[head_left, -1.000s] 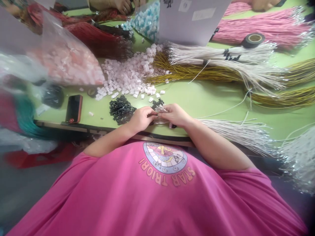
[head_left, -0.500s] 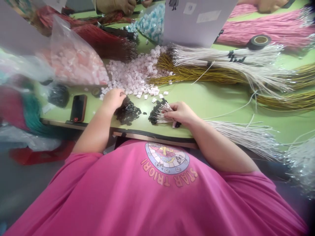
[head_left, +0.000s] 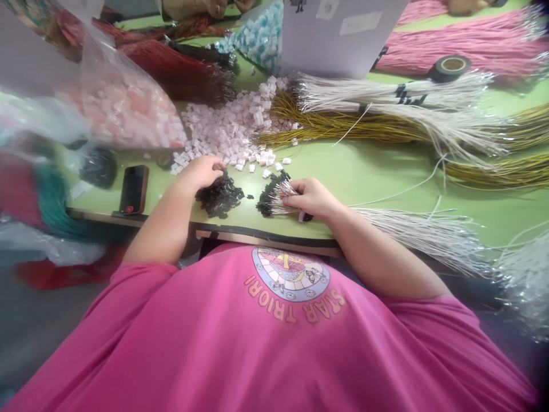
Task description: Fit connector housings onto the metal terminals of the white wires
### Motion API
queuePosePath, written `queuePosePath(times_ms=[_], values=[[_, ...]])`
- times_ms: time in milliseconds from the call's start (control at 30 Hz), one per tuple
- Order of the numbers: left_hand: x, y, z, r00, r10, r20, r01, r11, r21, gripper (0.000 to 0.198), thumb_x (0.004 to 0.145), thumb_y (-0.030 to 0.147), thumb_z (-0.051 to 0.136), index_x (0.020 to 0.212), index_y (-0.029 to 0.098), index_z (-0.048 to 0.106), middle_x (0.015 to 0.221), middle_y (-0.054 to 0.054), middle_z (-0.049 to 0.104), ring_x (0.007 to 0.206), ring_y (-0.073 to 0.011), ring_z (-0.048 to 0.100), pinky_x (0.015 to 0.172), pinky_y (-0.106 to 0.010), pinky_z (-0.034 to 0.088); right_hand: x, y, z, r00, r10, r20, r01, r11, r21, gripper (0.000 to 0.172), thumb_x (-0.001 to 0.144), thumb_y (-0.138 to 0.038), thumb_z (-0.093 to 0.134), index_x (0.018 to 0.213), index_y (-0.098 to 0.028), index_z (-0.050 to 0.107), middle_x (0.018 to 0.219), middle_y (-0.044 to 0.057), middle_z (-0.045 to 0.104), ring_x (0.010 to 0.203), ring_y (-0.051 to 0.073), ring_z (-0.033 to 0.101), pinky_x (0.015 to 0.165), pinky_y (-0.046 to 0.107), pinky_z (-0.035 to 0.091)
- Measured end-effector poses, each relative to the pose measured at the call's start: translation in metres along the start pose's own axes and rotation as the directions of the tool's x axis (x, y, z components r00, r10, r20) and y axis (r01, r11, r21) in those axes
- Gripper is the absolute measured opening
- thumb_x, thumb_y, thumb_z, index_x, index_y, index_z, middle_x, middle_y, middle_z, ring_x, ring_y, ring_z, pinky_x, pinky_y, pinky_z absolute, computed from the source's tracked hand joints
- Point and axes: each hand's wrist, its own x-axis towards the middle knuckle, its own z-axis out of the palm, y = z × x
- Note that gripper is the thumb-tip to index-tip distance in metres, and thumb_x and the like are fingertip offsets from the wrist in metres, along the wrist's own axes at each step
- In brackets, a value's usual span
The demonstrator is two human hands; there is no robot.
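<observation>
My left hand [head_left: 205, 171] is at the upper edge of a pile of small black pieces [head_left: 221, 195]. Its thumb and fingers are curled together at the pile, and whatever lies between the fingertips is too small to make out. My right hand [head_left: 312, 197] is closed around a bundle of white wires [head_left: 279, 200] near its left end. Black pieces [head_left: 264, 201] cap many of the wire tips, fanning out toward the black pile. The wires' long tails [head_left: 422, 232] trail to the right along the table's front edge.
Behind my hands lies a heap of pale pink connector housings [head_left: 229, 129]. Yellow wire bundles [head_left: 343, 127] and taped white ones [head_left: 343, 94] lie at the right, with a tape roll [head_left: 450, 67]. A phone [head_left: 134, 189] lies left. Another person's hands [head_left: 214, 7] show at the far side.
My left hand's fingers have shifted slightly right over the black pile. My right hand still holds the wire bundle in nearly the same place. The whole view has shifted a little.
</observation>
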Motion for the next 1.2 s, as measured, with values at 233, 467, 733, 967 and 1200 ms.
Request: queuePosePath(times_ms=[233, 467, 733, 967, 1200], values=[[-0.010, 0.012, -0.007, 0.994, -0.020, -0.111, 0.016, 0.999, -0.036, 0.022, 0.073, 0.031, 0.065, 0.093, 0.021, 0.066, 0.092, -0.008, 0.067, 0.077, -0.0219, 0.059, 0.077, -0.036, 0.045, 0.001, 0.002, 0.000, 1.000, -0.011, -0.003, 0.011, 0.999, -0.042, 0.006, 0.066, -0.023, 0.058, 0.067, -0.017, 0.056, 0.056, -0.002, 0.052, 0.045, 0.010, 0.051, 0.032, 0.020, 0.040], [-0.073, 0.084, 0.023, 0.964, 0.264, -0.023, -0.232, 0.801, -0.551, 0.018, 0.077, 0.028, 0.063, 0.091, 0.018, 0.069, 0.090, -0.005, 0.070, 0.082, -0.0175, 0.064, 0.081, -0.032, 0.050, 0.000, 0.001, 0.002, 0.997, -0.070, -0.023, 0.067, 0.992, -0.105, 0.014, 0.071, -0.022, 0.053, 0.058, -0.018, 0.046, 0.050, -0.003, 0.046, 0.041, 0.006, 0.044, 0.034, 0.018, 0.036], [-0.071, 0.100, 0.051, 0.961, 0.274, -0.045, -0.221, 0.656, -0.722, 0.016, 0.073, 0.028, 0.068, 0.083, 0.016, 0.065, 0.082, -0.002, 0.069, 0.077, -0.0152, 0.063, 0.077, -0.030, 0.051, 0.000, 0.001, 0.001, 0.997, -0.077, 0.002, 0.077, 0.995, -0.059, 0.016, 0.074, -0.020, 0.052, 0.060, -0.018, 0.047, 0.051, -0.003, 0.045, 0.041, 0.006, 0.042, 0.034, 0.018, 0.036], [-0.071, 0.100, 0.054, 0.970, 0.240, -0.020, -0.166, 0.609, -0.776, 0.020, 0.071, 0.029, 0.070, 0.084, 0.016, 0.065, 0.086, -0.004, 0.070, 0.080, -0.0159, 0.064, 0.081, -0.033, 0.052, 0.001, 0.004, 0.001, 0.999, -0.052, 0.010, 0.052, 0.999, -0.014, 0.015, 0.075, -0.023, 0.053, 0.062, -0.018, 0.050, 0.051, -0.003, 0.046, 0.042, 0.007, 0.044, 0.034, 0.020, 0.038], [-0.072, 0.101, 0.057, 0.972, 0.233, -0.014, -0.159, 0.617, -0.771, 0.019, 0.069, 0.029, 0.072, 0.083, 0.016, 0.067, 0.085, -0.004, 0.071, 0.079, -0.0162, 0.065, 0.078, -0.032, 0.052, 0.002, 0.005, 0.000, 0.998, -0.058, 0.030, 0.059, 0.998, -0.036, 0.014, 0.077, -0.023, 0.052, 0.064, -0.018, 0.051, 0.054, -0.003, 0.046, 0.043, 0.007, 0.045, 0.033, 0.018, 0.038]])
